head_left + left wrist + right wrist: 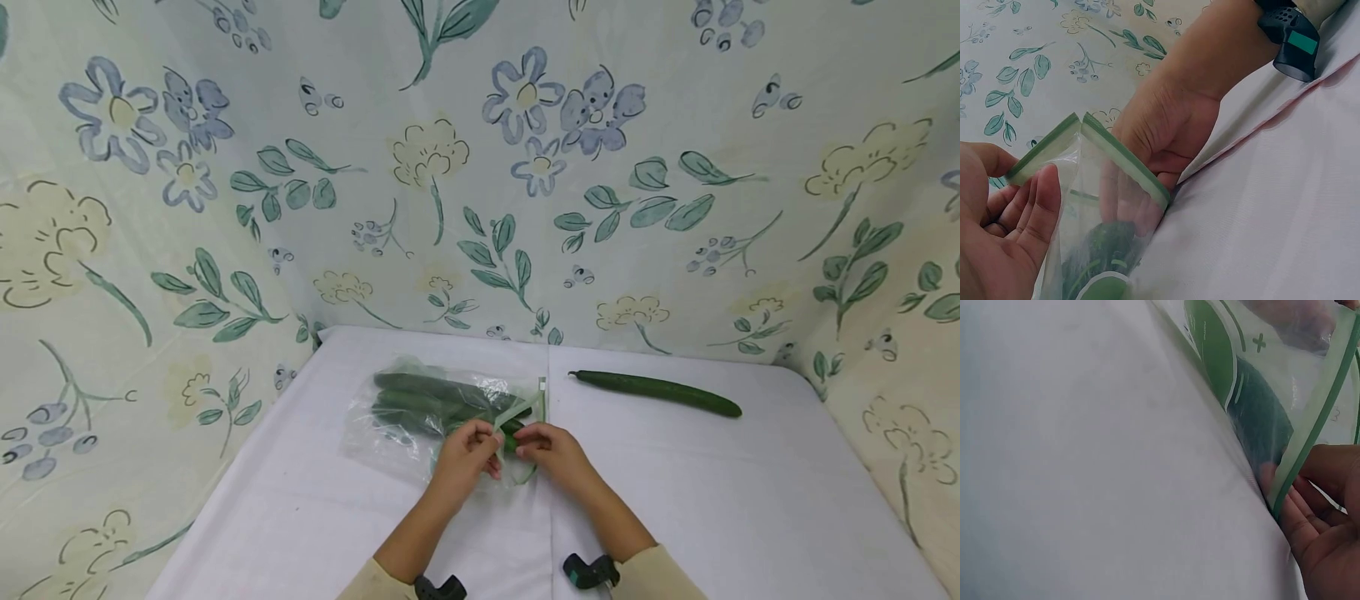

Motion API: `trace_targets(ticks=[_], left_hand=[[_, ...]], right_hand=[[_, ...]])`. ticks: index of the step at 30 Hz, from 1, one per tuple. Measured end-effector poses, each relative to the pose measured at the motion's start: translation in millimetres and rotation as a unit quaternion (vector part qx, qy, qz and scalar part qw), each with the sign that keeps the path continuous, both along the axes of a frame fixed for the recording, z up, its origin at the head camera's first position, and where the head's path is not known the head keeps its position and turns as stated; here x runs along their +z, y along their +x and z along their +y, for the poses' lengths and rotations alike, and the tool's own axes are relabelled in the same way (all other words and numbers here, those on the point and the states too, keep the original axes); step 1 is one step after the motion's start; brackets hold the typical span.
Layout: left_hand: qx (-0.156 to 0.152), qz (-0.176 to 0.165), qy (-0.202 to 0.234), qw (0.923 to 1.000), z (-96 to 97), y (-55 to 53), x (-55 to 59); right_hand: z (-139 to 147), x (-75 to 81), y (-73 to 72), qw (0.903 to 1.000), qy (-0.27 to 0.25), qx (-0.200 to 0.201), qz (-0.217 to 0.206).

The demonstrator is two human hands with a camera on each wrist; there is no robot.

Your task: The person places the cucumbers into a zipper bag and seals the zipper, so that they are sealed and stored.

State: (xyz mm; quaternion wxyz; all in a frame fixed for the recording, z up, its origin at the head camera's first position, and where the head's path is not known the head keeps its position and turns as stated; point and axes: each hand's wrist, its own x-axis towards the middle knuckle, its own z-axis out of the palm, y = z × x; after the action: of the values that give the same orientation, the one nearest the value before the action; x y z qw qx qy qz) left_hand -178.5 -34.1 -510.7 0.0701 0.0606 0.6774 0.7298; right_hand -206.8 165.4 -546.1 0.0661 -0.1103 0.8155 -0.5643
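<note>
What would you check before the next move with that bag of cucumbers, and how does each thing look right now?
1. Bag mouth open: ok; the green zip strips stand apart.
2. Left hand holds one strip: ok.
3. Right hand grips the other: ok.
4. Cucumbers inside the plastic bag: ok, several.
5. Loose cucumber lies apart on the white cloth: ok.
6. Room left inside: cannot tell.

We see a clear zip bag [420, 412] with a green seal strip lying flat just beyond our hands, its mouth held open between them, dark green cucumbers [427, 398] lying lengthwise inside, ends toward us
</note>
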Motion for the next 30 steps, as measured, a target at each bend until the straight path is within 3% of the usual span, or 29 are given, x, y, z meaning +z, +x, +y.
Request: trace_targets(ticks=[7,16,23,30], left_hand=[[0.0,0.002,-0.003,1.0,-0.4,-0.5,-0.2],[0.002,-0.002,0.002,1.0,-0.7,-0.8,-0.3],[0.004,-0.002,0.002,1.0,-0.5,-0.5,-0.1],[0.004,-0.002,0.001,1.0,-0.2,-0.6,0.0]], right_hand=[[1.5,-0.5,0.8,1.0,0.006,0.001,0.001],[6.5,11.8,4.8,0.9998,0.012,0.013,0.007],[10.6,28.5,7.1,0.9993,-0.007,-0.034,-0.013],[20.7,29.5,2.0,0.9978,-0.038,-0.054,-0.01]])
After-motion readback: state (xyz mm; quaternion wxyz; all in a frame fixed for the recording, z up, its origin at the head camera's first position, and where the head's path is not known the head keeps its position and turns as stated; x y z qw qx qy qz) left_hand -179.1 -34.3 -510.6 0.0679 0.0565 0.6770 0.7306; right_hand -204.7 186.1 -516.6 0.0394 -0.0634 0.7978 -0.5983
